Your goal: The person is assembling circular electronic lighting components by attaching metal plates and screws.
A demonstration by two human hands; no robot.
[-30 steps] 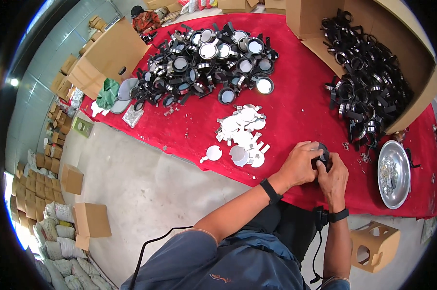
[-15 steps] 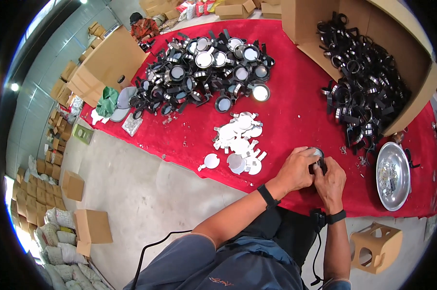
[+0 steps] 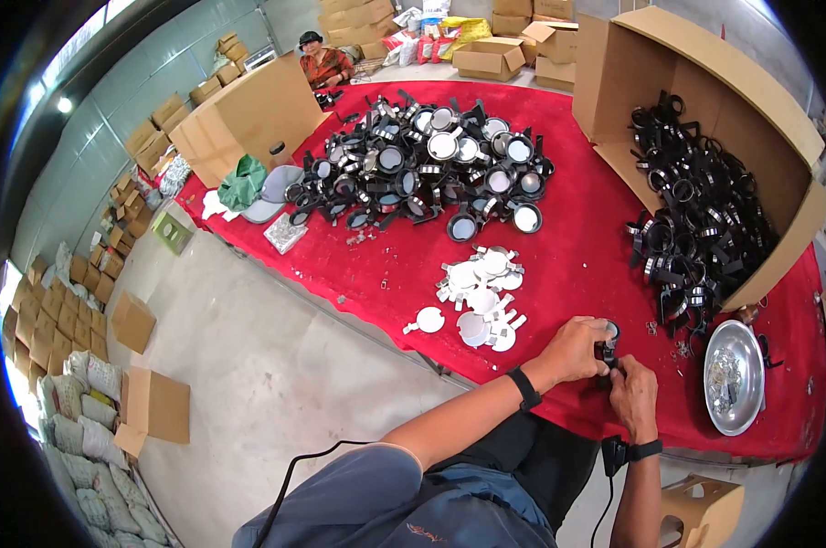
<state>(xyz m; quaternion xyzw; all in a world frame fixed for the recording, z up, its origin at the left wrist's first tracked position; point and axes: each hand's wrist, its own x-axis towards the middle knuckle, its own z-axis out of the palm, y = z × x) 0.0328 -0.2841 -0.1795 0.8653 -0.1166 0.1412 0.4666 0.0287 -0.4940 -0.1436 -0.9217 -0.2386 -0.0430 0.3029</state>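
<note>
A small black round part (image 3: 608, 344) with a pale face is held low and right of centre in the frame, just above the near edge of the red table (image 3: 577, 265). It is clasped between both hands. The left hand (image 3: 575, 351) is closed around it from the left, fingers curled over the top. The right hand (image 3: 632, 393) is closed on it from below and right, thumb side up against the part. Both grips are clenched on the same piece; how much of the part is covered cannot be told.

A black band is worn on each wrist.

Just left of the hands, a loose cluster of white round discs (image 3: 480, 297) with small tabs is laid on the red cloth; 1 disc lies apart at its lower left. To the right of the hands, a shiny metal bowl (image 3: 732, 376) holding small bright bits is set near the table's right end.

Above the bowl, at the right of the frame, a cardboard box (image 3: 705, 110) is tipped on its side, with black ring-shaped parts (image 3: 696, 228) spilling from it onto the cloth.

At upper centre, a large heap of black lamp-like pieces (image 3: 422, 173) with round pale faces is piled. Left of it, a green cloth (image 3: 242, 183) and a grey cap are seen by another cardboard box.

At the top of the frame, another person (image 3: 314, 62) is seated at the far side of the table. Stacked cartons are seen along the left edge on the grey floor.
</note>
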